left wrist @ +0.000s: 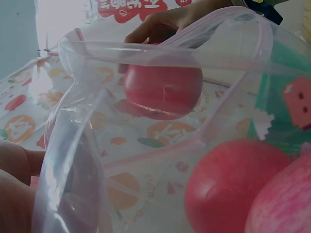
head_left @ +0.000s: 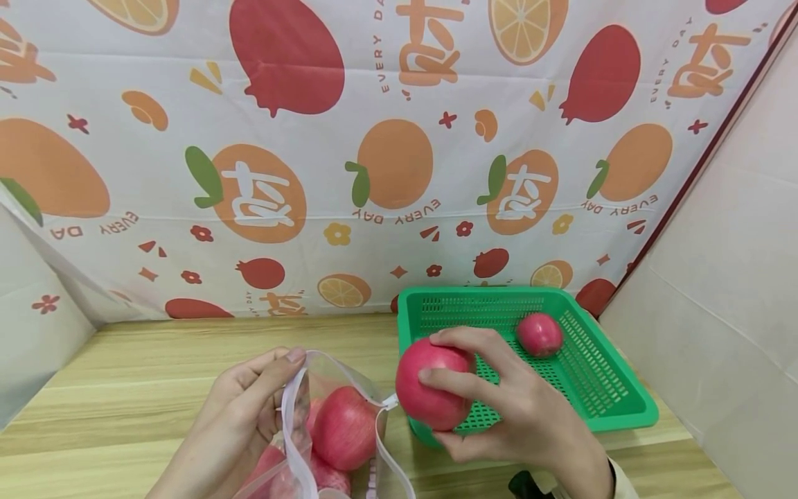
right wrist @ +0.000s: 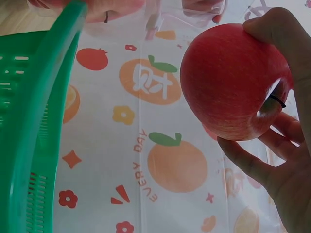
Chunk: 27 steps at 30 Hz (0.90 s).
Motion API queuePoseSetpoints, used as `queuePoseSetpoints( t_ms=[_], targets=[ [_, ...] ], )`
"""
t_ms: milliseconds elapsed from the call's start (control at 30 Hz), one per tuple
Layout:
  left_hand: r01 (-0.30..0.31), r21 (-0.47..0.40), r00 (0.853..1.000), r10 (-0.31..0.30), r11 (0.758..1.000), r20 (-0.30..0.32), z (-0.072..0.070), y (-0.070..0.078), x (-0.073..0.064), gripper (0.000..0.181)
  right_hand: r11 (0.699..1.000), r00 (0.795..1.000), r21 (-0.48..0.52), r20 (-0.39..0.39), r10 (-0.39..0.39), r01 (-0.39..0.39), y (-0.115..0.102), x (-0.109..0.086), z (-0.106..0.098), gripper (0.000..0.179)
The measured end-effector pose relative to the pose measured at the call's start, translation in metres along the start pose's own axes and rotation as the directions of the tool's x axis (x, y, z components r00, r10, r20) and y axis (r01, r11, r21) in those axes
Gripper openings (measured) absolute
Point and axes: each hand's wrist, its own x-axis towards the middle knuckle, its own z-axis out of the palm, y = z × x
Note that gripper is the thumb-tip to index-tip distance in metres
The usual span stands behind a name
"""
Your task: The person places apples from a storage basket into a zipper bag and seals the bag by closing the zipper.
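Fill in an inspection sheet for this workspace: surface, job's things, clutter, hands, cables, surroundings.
Surface: light wood-grain tabletop, partly covered by the things below.
Job's things: round red apple, held up; clear plastic bag with pale trim, mouth open, round red apples inside; green plastic basket with slotted walls, one smaller-looking red apple toward its far right corner.
Clutter: dark object at the head view's bottom edge, cut off, unidentified.
Hands: left hand pinches the bag's rim; right hand has a fingertip grip on the held apple.
Cables: nothing seen.
Surroundings: white fruit-printed sheet behind; pale panel on the right.
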Motion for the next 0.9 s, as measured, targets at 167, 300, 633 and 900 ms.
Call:
queuePoseSetpoints(
  t_ms=[167, 300, 633, 900],
  targets=[
    [0.01, -0.012, 1.0, -0.01, 1.0, 0.013, -0.001, 0.0, 0.0, 0.033, 0.998, 0.998, -0.001, -0.022, -0.056, 0.056, 0.0, 0.004, 0.005, 0.05],
    [0.014, -0.015, 1.0, -0.014, 1.0, 0.016, -0.001, 0.0, 0.0, 0.033, 0.997, 0.996, 0.007, -0.03, -0.082, 0.082, -0.002, 0.005, 0.009, 0.049],
    [0.03, -0.011, 1.0, -0.03, 0.999, 0.008, 0.0, 0.0, -0.001, 0.032, 0.992, 0.993, 0.04, -0.018, -0.117, 0.118, -0.005, 0.004, 0.017, 0.056],
    [0.055, -0.006, 0.998, -0.055, 0.998, 0.003, 0.001, 0.001, -0.001, 0.031, 0.981, 0.981, 0.024, -0.004, -0.192, 0.192, -0.008, 0.008, 0.024, 0.057]
  ],
)
